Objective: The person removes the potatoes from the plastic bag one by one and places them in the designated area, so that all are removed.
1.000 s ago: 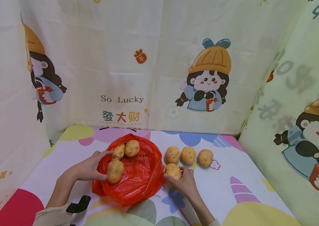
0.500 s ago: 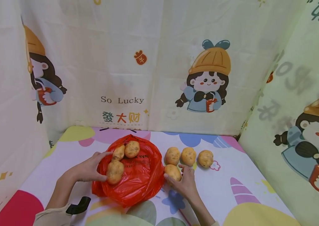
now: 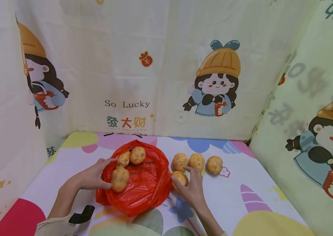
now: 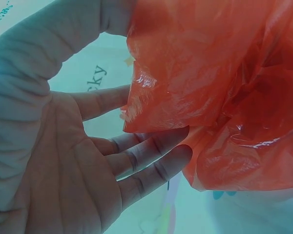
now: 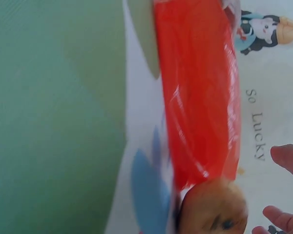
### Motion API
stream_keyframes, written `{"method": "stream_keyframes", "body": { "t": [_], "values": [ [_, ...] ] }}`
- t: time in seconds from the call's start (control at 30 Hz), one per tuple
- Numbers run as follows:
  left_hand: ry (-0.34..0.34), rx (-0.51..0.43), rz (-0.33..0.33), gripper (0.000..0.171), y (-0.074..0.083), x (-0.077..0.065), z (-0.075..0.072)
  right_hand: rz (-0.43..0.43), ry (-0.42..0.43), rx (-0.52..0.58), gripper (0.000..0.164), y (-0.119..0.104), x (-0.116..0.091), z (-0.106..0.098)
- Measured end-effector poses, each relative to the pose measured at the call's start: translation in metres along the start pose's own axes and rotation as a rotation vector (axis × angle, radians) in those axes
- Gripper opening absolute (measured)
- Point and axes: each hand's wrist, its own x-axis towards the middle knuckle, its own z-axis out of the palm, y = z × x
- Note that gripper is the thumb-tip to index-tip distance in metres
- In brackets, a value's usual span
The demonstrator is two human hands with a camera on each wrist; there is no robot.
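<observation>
My left hand [image 3: 97, 175] is at the left rim of a red plastic bag [image 3: 145, 193], thumb and index finger hooked over its edge. In the left wrist view, some fingers [image 4: 151, 178] lie outside the film [image 4: 185, 63]; the thumb and index tips are hidden behind it. A long potato [image 3: 123, 159], a round potato [image 3: 138, 155] and a large potato [image 3: 120, 179] lie in the bag. Beside its right edge sits another potato [image 3: 179, 179], with my right hand [image 3: 191, 185] spread around it. In the right wrist view, fingertips [image 5: 285, 156] stand apart from that potato [image 5: 213, 207].
Behind the right hand, a row of three potatoes [image 3: 180, 162], [image 3: 196, 162], [image 3: 214, 165] rests on the patterned tablecloth [image 3: 219, 193]. Printed cloth walls [image 3: 166, 82] enclose the table at the back and both sides.
My right hand's fingers have lifted and spread away from the near potato, which has stayed almost in place. The left hand, bag and other potatoes have not visibly moved.
</observation>
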Motion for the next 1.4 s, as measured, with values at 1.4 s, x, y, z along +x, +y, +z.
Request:
{"method": "stream_keyframes", "body": {
  "t": [1.4],
  "values": [
    [0.002, 0.013, 0.009, 0.099, -0.003, 0.001, 0.002, -0.141, -0.293, 0.239, 0.057, -0.073, -0.016, 0.060]
  ]
}}
